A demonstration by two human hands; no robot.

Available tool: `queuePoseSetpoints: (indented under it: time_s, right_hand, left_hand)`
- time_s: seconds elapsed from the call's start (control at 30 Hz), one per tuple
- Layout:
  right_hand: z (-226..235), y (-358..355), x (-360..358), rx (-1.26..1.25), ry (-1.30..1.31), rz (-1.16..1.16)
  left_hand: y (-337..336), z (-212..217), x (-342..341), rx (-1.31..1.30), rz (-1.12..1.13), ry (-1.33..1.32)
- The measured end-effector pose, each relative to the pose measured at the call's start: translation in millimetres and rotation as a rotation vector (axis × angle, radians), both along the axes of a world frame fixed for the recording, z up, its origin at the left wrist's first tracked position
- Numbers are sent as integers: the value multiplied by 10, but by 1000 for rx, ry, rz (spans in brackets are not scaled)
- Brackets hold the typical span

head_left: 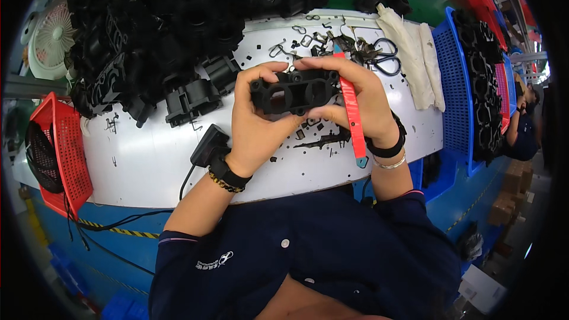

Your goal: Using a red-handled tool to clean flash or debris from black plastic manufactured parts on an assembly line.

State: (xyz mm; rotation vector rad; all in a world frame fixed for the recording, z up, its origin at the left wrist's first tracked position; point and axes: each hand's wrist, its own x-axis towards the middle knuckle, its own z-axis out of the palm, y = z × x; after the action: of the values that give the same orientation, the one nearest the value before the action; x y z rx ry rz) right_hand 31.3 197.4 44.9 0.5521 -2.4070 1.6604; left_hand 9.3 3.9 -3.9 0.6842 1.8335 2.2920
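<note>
Both hands hold up a black moulded plastic part (298,93) with round openings, above the white table. My left hand (252,127) is closed round its left end, thumb underneath and fingers over the top. My right hand (368,98) grips the right end. That same hand also holds a narrow flat blade wrapped in red tape (354,120), whose bare blue-grey ends show at top and bottom. Under and beyond the hands lie small black scraps (320,141). Scissors with black handles (386,59) lie beyond my right hand.
Similar black parts (160,29) are heaped at the far left. A red basket (74,151) stands left, a blue crate (455,89) of black parts right. Off-white cloth (409,53) lies by the crate. A cabled black device (210,145) sits by my left wrist. Another person (524,124) is far right.
</note>
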Motion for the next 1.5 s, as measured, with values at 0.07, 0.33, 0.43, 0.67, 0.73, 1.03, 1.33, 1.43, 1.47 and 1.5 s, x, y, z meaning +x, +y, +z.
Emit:
queuePoseSetpoints:
  time_s: [0.07, 0.33, 0.43, 0.67, 0.73, 1.03, 1.33, 1.43, 1.47, 1.5]
  right_hand:
    - [51, 18, -15, 27, 50, -29]
    - [-36, 89, 29, -216, -8, -160]
    - [29, 32, 122, -409, -128, -122]
    - [366, -98, 270, 46, 9, -85]
    - [273, -140, 272, 113, 201, -86]
    - [400, -101, 374, 277, 270, 198]
    - [942, 107, 535, 578, 328, -126]
    - [1401, 692, 721, 677, 476, -508]
    - [1530, 929, 746, 726, 521, -591]
    - [1673, 1129, 796, 805, 506, -708]
  left_hand:
    - [-3, 60, -21, -5, 6, 19]
    - [-63, -36, 79, 48, -64, -208]
    - [-84, 117, 181, -81, -190, -145]
    - [-106, 12, 175, 231, -355, -368]
    - [-176, -18, 147, 254, -286, -547]
    - [-184, 65, 169, 233, -496, -630]
    - [-121, 50, 136, 362, -824, -547]
    - [-42, 199, 185, 196, -700, -501]
    - [-29, 187, 166, 211, -690, -505]
    - [-31, 162, 141, 204, -684, -477]
